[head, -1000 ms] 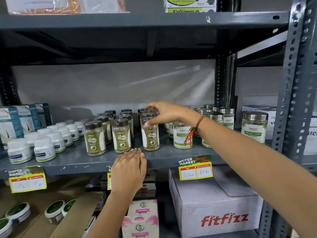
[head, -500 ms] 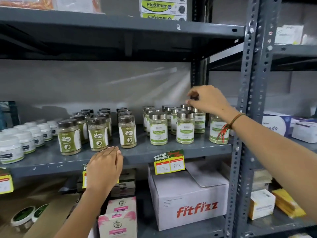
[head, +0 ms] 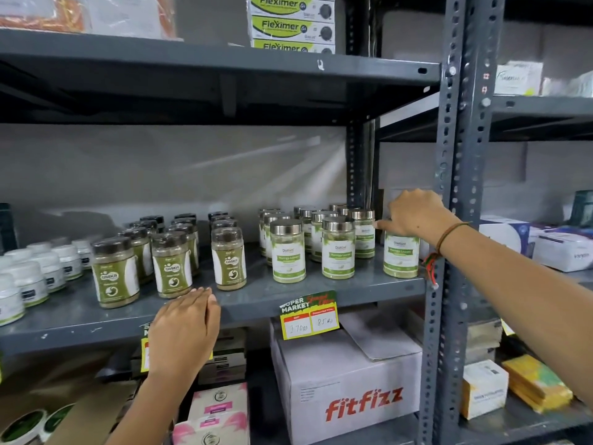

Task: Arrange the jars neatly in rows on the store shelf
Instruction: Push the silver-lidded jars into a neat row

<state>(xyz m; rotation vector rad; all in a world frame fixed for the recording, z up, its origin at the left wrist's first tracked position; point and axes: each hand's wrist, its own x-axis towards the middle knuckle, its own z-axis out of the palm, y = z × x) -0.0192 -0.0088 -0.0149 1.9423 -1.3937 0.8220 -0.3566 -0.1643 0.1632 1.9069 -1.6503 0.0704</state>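
On the grey middle shelf [head: 256, 300] stand rows of dark-lidded green Gaska jars [head: 167, 264] and, to their right, rows of silver-lidded Moringa jars [head: 337, 248]. One silver-lidded jar [head: 401, 256] stands apart at the shelf's far right, by the upright post. My right hand [head: 414, 213] is closed over its lid from above, hiding the lid. My left hand [head: 184, 326] lies flat against the shelf's front edge, below the Gaska jars, fingers together and holding nothing.
White tubs [head: 29, 277] fill the shelf's left end. A grey perforated post [head: 449, 220] stands right beside the held jar. A price tag [head: 309, 316] hangs on the shelf edge. A Fitfizz carton [head: 349, 387] and pink boxes [head: 218, 409] sit on the shelf below.
My right hand has moved right from the dark-lidded jars, across the silver-lidded group, onto the lone jar at the far right. The camera has swung right. My left hand stays on the shelf edge.
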